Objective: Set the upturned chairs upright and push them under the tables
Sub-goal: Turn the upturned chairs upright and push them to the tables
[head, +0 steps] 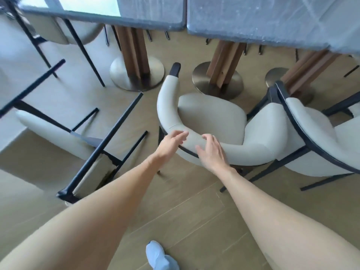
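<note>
Both hands, left hand and right hand, rest loose-fingered on upright armchair's backrest; next, push under table.

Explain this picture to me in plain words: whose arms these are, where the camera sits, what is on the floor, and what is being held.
There is no machine here: the two bare arms belong to a person wearing a wide-angle camera on the head, looking forward and down. This is the only view.

The left hand and right hand reach with relaxed fingers to the curved backrest of an upright pale chair. They are at or just on it, gripping nothing.

To the left an upturned chair lies with its dark legs pointing up. Another upright chair stands on the right.

Beyond are plastic-wrapped tables on wooden pedestals with round metal bases. A light shoe shows below.
</note>
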